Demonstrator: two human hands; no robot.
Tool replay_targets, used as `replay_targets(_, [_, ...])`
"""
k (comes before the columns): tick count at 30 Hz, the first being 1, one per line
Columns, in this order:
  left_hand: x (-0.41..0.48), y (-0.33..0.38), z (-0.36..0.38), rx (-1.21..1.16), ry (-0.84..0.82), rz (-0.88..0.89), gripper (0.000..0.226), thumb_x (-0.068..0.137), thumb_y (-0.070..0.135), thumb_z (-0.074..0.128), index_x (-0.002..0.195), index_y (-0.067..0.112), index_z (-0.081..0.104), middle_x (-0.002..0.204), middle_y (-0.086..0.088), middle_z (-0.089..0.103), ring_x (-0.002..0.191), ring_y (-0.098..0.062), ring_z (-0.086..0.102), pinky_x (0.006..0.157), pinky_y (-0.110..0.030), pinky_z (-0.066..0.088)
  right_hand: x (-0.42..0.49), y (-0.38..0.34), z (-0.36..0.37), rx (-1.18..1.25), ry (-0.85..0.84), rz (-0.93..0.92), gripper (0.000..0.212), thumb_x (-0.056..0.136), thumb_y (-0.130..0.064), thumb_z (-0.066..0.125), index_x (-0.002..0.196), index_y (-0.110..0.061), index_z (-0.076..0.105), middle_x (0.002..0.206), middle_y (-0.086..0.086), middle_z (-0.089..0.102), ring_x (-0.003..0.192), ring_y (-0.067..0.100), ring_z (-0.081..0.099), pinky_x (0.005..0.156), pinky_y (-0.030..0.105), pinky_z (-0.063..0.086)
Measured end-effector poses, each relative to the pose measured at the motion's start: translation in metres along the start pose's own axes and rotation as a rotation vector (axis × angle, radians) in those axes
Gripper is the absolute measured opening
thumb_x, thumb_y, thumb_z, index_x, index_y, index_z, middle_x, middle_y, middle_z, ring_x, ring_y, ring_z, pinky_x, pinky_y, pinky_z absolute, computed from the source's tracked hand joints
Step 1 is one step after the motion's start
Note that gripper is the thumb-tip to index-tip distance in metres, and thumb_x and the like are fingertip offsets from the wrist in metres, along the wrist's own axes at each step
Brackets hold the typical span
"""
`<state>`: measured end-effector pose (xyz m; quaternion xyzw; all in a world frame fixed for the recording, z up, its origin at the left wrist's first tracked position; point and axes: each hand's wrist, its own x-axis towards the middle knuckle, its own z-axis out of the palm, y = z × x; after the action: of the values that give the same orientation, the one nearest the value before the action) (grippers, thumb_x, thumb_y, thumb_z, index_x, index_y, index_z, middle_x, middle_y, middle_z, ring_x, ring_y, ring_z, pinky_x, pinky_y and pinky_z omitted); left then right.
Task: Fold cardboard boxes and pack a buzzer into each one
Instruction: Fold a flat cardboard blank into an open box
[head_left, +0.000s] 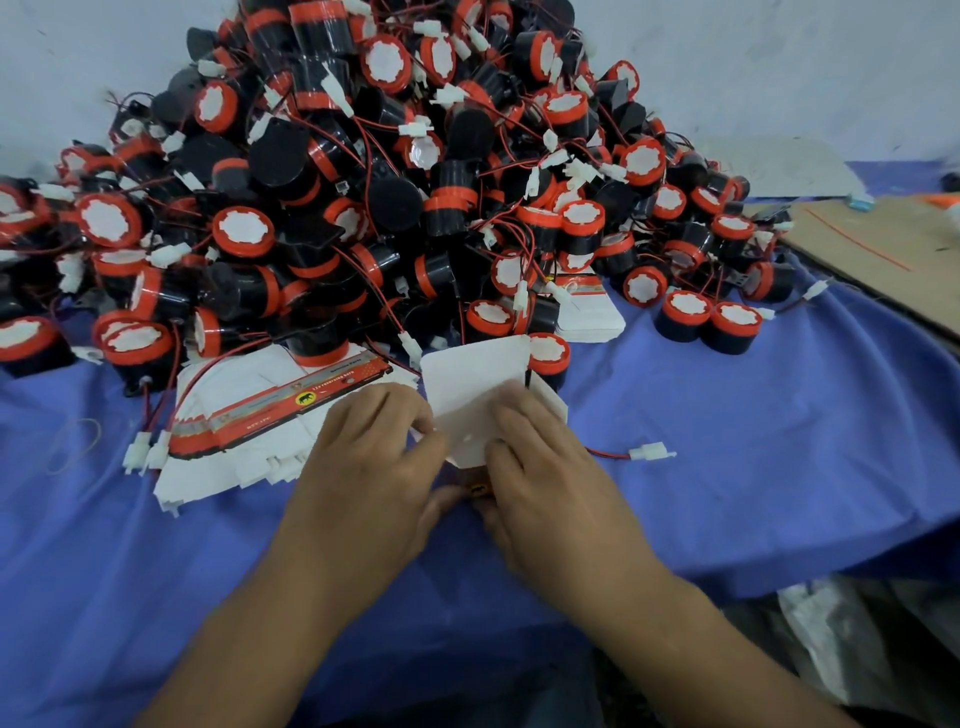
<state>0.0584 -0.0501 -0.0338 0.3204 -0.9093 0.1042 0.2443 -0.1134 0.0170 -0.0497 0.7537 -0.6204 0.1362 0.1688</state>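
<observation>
Your left hand (374, 457) and right hand (545, 478) both grip half-folded cardboard box (462, 421) on blue cloth (753, 441). Fingers curled onto its sides, thumbs low by printed orange edge. Its white flap (475, 369) stands up. Box interior hidden behind hands, so cannot tell if anything inside. Buzzer pile (363, 182) just beyond box. Stack of flat boxes (249, 421) beside your left hand. Loose white connector (652, 452) right of your right hand.

Left hand (375, 460), right hand (548, 470): fingers (511, 415) apparently curled.
</observation>
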Motion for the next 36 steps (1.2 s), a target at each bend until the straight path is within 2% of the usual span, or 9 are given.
replay_targets(5, [0.0, 0.01, 0.002, -0.07, 0.02, -0.039, 0.02, 0.068, 0.004, 0.087, 0.084, 0.004, 0.076, 0.085, -0.013, 0.064, 0.072, -0.033, 0.062, 0.059, -0.043, 0.055, -0.004, -0.017, 0.002, -0.082, 0.085, 0.061, 0.03, 0.072, -0.013, 0.078, 0.095, 0.007, 0.074, 0.109, 0.029, 0.07, 0.131, 0.048, 0.052, 0.115, 0.055, 0.038])
replay_targets(11, [-0.003, 0.014, 0.01, -0.121, 0.076, -0.091, 0.027, 0.067, -0.009, 0.082, 0.092, -0.002, 0.076, 0.093, -0.017, 0.072, 0.078, -0.034, 0.069, 0.065, -0.04, 0.06, -0.002, -0.009, 0.0, 0.136, -0.024, 0.333, 0.06, 0.083, -0.023, 0.077, 0.127, 0.012, 0.056, 0.154, 0.036, 0.032, 0.148, 0.047, 0.027, 0.11, 0.048, 0.046])
replay_targets(16, [-0.002, 0.025, 0.021, -0.429, 0.073, -0.233, 0.028, 0.088, 0.019, 0.067, 0.108, 0.002, 0.075, 0.12, -0.009, 0.07, 0.1, -0.02, 0.069, 0.087, -0.027, 0.053, 0.0, -0.002, 0.004, 0.301, -0.098, 0.411, 0.064, 0.097, -0.039, 0.054, 0.146, -0.002, 0.035, 0.167, 0.017, -0.014, 0.155, 0.028, -0.015, 0.124, 0.03, 0.007])
replay_targets(22, [-0.001, 0.02, 0.029, -0.695, 0.06, -0.412, 0.028, 0.089, 0.034, 0.073, 0.11, 0.015, 0.072, 0.123, 0.021, 0.059, 0.104, 0.012, 0.057, 0.09, -0.007, 0.044, 0.003, 0.001, -0.004, 0.443, -0.136, 0.471, 0.065, 0.092, -0.04, 0.063, 0.146, -0.016, 0.036, 0.166, 0.004, -0.024, 0.155, 0.02, -0.008, 0.119, 0.031, 0.024])
replay_targets(26, [0.001, 0.015, 0.034, -0.775, 0.052, -0.443, 0.023, 0.085, 0.03, 0.076, 0.105, 0.02, 0.072, 0.114, 0.034, 0.058, 0.101, 0.017, 0.057, 0.084, -0.006, 0.045, 0.006, 0.015, -0.018, 0.621, -0.111, 0.524, 0.05, 0.091, -0.029, 0.064, 0.138, -0.031, 0.048, 0.165, 0.002, 0.015, 0.14, 0.023, 0.042, 0.096, 0.021, 0.042])
replay_targets(29, [0.003, 0.01, 0.033, -0.766, 0.056, -0.442, 0.019, 0.082, 0.029, 0.079, 0.1, 0.025, 0.072, 0.108, 0.031, 0.063, 0.103, 0.006, 0.059, 0.086, -0.015, 0.049, 0.005, 0.029, -0.032, 0.632, 0.073, 0.491, 0.027, 0.09, -0.013, 0.062, 0.112, -0.03, 0.062, 0.113, -0.03, 0.06, 0.089, -0.004, 0.058, 0.068, 0.006, 0.04])
replay_targets(31, [0.003, 0.009, 0.032, -0.759, 0.046, -0.43, 0.021, 0.082, 0.029, 0.08, 0.101, 0.029, 0.07, 0.106, 0.029, 0.064, 0.104, 0.005, 0.059, 0.086, -0.014, 0.048, 0.003, 0.036, -0.034, 0.435, 0.156, 0.435, 0.018, 0.089, -0.007, 0.065, 0.104, -0.014, 0.07, 0.098, -0.012, 0.071, 0.086, 0.007, 0.058, 0.071, 0.014, 0.043])
replay_targets(33, [0.004, 0.007, 0.03, -0.768, 0.024, -0.432, 0.028, 0.082, 0.029, 0.079, 0.105, 0.039, 0.065, 0.106, 0.03, 0.064, 0.104, 0.006, 0.057, 0.086, -0.01, 0.046, 0.002, 0.036, -0.03, 0.278, 0.073, 0.421, 0.006, 0.09, -0.009, 0.065, 0.09, -0.005, 0.069, 0.107, 0.011, 0.073, 0.094, 0.03, 0.06, 0.081, 0.041, 0.052])
replay_targets(36, [0.004, 0.001, 0.028, -0.794, -0.012, -0.45, 0.041, 0.081, 0.029, 0.079, 0.107, 0.052, 0.057, 0.11, 0.035, 0.06, 0.103, 0.01, 0.056, 0.084, -0.005, 0.044, 0.001, 0.035, -0.024, 0.286, -0.043, 0.438, 0.019, 0.094, -0.015, 0.058, 0.077, -0.007, 0.061, 0.108, 0.015, 0.071, 0.09, 0.034, 0.059, 0.078, 0.045, 0.051])
